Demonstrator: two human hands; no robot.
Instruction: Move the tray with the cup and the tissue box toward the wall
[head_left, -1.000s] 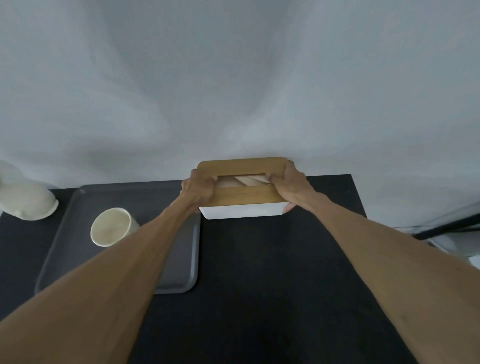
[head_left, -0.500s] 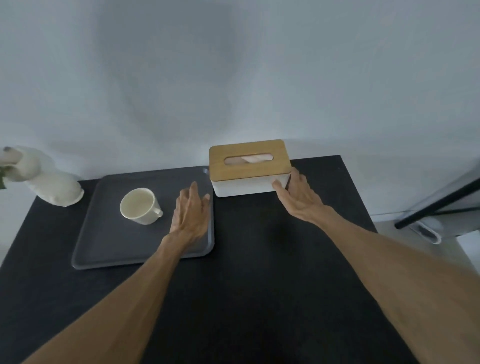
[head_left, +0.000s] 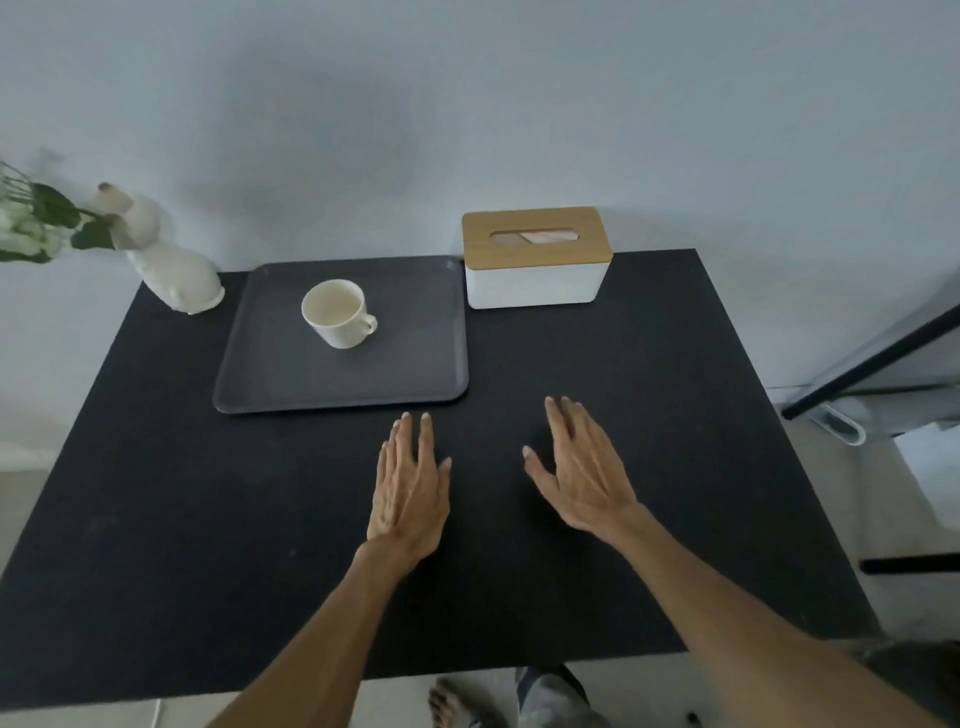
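A dark grey tray (head_left: 415, 374) lies at the back of the black table (head_left: 649, 415), its far edge at the wall. A cream cup (head_left: 337, 313) stands upright on the tray, handle to the right. Just right of the tray, against the wall, stands a white tissue box (head_left: 537, 258) with a wooden lid. My left hand (head_left: 411, 488) hovers flat and empty over the table, just in front of the tray's near right corner. My right hand (head_left: 582, 467) is beside it, fingers spread, holding nothing.
A white rabbit figurine (head_left: 169, 265) sits at the table's back left corner, with green leaves and white flowers (head_left: 36, 223) at the left edge. A black-framed object (head_left: 878, 364) stands off the table's right side. My foot (head_left: 457, 706) shows below the near edge.
Both hands let go of the tissue box, which now rests by the wall, and drew back toward me over the table. The view has pulled back and shows more of the table.
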